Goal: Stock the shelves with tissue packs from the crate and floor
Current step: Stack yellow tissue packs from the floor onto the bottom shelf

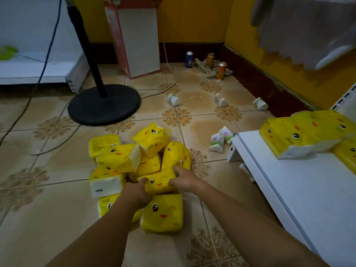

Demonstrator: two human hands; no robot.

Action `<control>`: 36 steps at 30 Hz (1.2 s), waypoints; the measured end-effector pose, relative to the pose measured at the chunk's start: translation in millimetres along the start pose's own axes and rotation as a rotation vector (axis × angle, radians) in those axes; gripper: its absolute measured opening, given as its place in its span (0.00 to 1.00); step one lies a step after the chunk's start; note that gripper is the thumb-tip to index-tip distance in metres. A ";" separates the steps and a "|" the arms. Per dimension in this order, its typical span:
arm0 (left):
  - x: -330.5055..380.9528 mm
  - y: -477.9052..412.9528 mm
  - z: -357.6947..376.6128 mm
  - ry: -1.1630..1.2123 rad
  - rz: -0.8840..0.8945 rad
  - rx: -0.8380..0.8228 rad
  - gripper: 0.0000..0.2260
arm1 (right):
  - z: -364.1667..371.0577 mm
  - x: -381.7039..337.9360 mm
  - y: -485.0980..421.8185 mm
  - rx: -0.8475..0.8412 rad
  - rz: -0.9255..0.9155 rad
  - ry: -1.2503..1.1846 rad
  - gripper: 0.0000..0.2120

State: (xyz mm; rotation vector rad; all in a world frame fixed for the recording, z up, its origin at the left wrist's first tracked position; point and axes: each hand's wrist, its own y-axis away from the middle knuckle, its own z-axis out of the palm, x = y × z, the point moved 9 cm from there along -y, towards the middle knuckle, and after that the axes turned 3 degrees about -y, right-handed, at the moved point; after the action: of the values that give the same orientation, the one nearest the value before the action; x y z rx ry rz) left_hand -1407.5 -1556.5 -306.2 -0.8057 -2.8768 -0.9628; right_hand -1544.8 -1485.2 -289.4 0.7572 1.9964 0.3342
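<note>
**Packs gathered from the floor heap**

A yellow plastic-wrapped tissue pack with a cartoon face (pixel 159 183) lies on top of the heap of matching packs (pixel 152 139) on the tiled floor (pixel 48 209). The left hand (pixel 137 191) grips one end and the right hand (pixel 185 179) the other, probably to lift it level. More yellow packs (pixel 300 137) lie on the white metal shelf (pixel 308 189) close by on the right. Print on one pack's back is too small to read. The blue drinks can (pixel 189 59) by the wall shows no legible brand.
</note>
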 end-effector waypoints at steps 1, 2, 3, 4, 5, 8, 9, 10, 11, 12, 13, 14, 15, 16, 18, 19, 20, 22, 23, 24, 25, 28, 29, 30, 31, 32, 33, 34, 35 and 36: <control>0.3 -1.2 5.3 0.049 0.020 -0.037 0.32 | 6.4 -1.6 -2.6 -0.020 0.001 -0.023 0.27; 2.0 -1.1 7.0 0.092 0.031 -0.050 0.33 | 10.7 -2.4 -5.2 -0.032 0.004 -0.041 0.28; 4.5 -1.0 6.1 0.123 0.038 -0.043 0.32 | 12.5 -4.0 -6.7 -0.031 0.004 -0.054 0.29; 6.9 -0.8 3.1 0.151 0.039 -0.025 0.31 | 13.6 -3.8 -9.3 -0.024 0.011 -0.069 0.31; 8.7 -1.6 0.4 0.183 0.044 -0.008 0.29 | 14.4 -2.4 -12.2 -0.016 0.021 -0.095 0.34; 5.9 0.5 -9.0 0.324 0.020 0.043 0.30 | 16.8 7.4 -12.5 -0.049 0.089 -0.261 0.39; 2.1 2.4 -14.9 0.395 -0.005 0.079 0.32 | 15.3 12.3 -11.7 -0.064 0.114 -0.337 0.39; -2.5 3.6 -21.5 0.478 -0.025 0.121 0.33 | 12.3 16.0 -9.9 -0.074 0.131 -0.430 0.39; -6.0 5.3 -29.6 0.572 -0.034 0.163 0.32 | 8.6 18.2 -8.5 -0.085 0.142 -0.536 0.38; -8.4 7.3 -36.6 0.669 -0.045 0.189 0.30 | 5.0 18.7 -7.8 -0.097 0.147 -0.635 0.35; -9.7 8.4 -43.0 0.754 -0.050 0.209 0.28 | 1.1 16.7 -6.1 -0.110 0.140 -0.710 0.32; -9.3 9.8 -48.9 0.806 -0.046 0.224 0.25 | -3.1 13.9 -4.7 -0.114 0.126 -0.762 0.29; -6.2 12.9 -55.2 0.826 -0.028 0.241 0.23 | -8.2 9.9 -2.4 -0.107 0.108 -0.806 0.26; -2.0 16.4 -61.2 0.834 -0.003 0.263 0.21 | -13.5 5.7 0.9 -0.094 0.088 -0.831 0.24; 7.0 23.5 -70.1 0.842 0.033 0.290 0.21 | -24.2 -1.5 8.2 -0.061 0.047 -0.855 0.22; 12.9 25.8 -73.8 0.851 0.046 0.291 0.22 | -30.8 -3.6 12.1 -0.031 0.028 -0.855 0.22; 18.9 27.1 -77.1 0.866 0.056 0.282 0.24 | -39.3 -4.4 16.3 0.012 0.006 -0.843 0.23; 33.0 30.3 -88.8 0.909 0.084 0.279 0.30 | -58.5 -3.7 24.7 0.100 -0.046 -0.818 0.26; 41.9 31.8 -96.1 0.933 0.121 0.281 0.34 | -68.1 -3.8 30.4 0.123 -0.074 -0.828 0.29; 51.9 33.0 -101.8 0.947 0.165 0.273 0.36 | -77.0 -2.6 35.9 0.135 -0.094 -0.843 0.31; 63.7 35.4 -106.0 0.945 0.215 0.259 0.36 | -85.3 -1.2 42.6 0.141 -0.109 -0.844 0.31; 97.1 45.1 -107.0 0.876 0.307 0.234 0.22 | -109.7 9.6 61.5 0.189 -0.117 -0.775 0.26; 107.2 48.4 -106.3 0.862 0.320 0.245 0.19 | -117.7 14.5 68.0 0.227 -0.112 -0.749 0.25; 116.9 51.1 -106.0 0.854 0.333 0.264 0.16 | -125.6 20.8 73.9 0.266 -0.104 -0.726 0.25; 128.0 54.6 -107.2 0.847 0.359 0.291 0.14 | -133.8 26.8 80.4 0.309 -0.098 -0.700 0.25; 139.5 58.2 -109.2 0.833 0.389 0.319 0.12 | -142.7 33.1 86.9 0.355 -0.093 -0.675 0.27; 152.1 63.0 -111.6 0.817 0.422 0.343 0.09 | -151.1 38.3 95.0 0.394 -0.093 -0.658 0.29; 164.8 68.2 -112.7 0.803 0.453 0.351 0.08 | -158.4 44.3 102.7 0.420 -0.093 -0.651 0.32; 178.9 72.8 -112.6 0.794 0.490 0.343 0.08 | -164.9 50.3 110.5 0.436 -0.094 -0.645 0.37; 193.0 76.8 -111.1 0.782 0.525 0.329 0.08 | -171.4 56.5 118.9 0.452 -0.089 -0.628 0.40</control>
State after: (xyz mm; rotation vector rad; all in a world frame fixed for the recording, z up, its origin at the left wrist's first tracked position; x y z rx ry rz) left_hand -1556.1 -1476.2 -142.0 -0.8385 -1.9373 -0.5426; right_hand -1666.8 -1345.9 -178.0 0.9092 1.5008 -0.3865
